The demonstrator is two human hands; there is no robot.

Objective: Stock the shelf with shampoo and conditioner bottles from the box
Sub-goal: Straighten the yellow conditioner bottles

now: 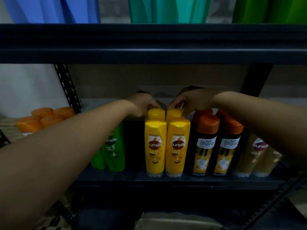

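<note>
Two hands reach deep into the shelf (149, 181): left hand (142, 103) and right hand (191, 100) each have fingers curled onto the cap of a rear yellow bottle (156, 113), (174, 113). Risk, as I judge it: forearms withdrawing low could topple the front yellow bottles (155, 146) or the orange-capped black bottles (205, 143) beside them.

Two yellow Sunsilk bottles (167, 147) stand upright, side by side, at the front of the dark shelf (166, 180), below both hands. Two more yellow bottles (164, 114) stand just behind them, at the fingertips.
</note>
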